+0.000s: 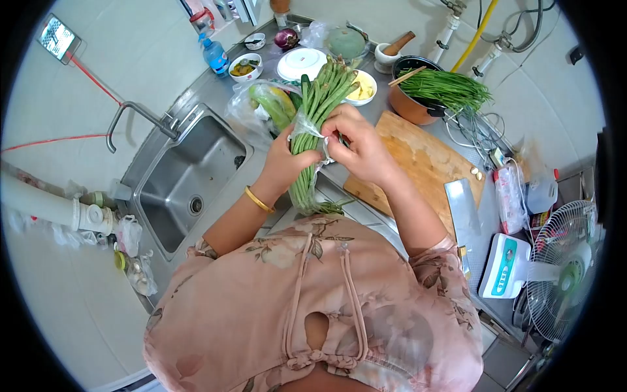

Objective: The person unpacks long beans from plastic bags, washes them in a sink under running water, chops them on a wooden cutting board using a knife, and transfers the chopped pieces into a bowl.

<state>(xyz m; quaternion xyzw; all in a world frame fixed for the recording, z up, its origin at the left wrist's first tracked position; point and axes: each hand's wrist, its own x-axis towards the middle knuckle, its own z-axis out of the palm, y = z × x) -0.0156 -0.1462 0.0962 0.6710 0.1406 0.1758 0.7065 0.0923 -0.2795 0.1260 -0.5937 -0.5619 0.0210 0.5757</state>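
My left hand [287, 158] is wrapped round a bundle of long green stalks [302, 189], possibly long beans or garlic scapes, and holds it upright before my body. Clear plastic wrap [305, 128] goes round the middle of the bundle. On the bundle's right side, my right hand [356, 142] is closed, its thumb and fingers pinching a white twisted bit of that plastic. Behind the left hand lies a clear plastic bag [251, 108] with green vegetables in it. A wooden cutting board [418, 150] is just beyond my right forearm.
To the left is a steel sink [186, 176] with a tap [140, 117]. A cleaver [462, 206] lies along the board's right edge, near garlic cloves [477, 174]. A pot [408, 104] holding green chives [450, 90] stands behind. At right are a scale [506, 264] and a fan [565, 274].
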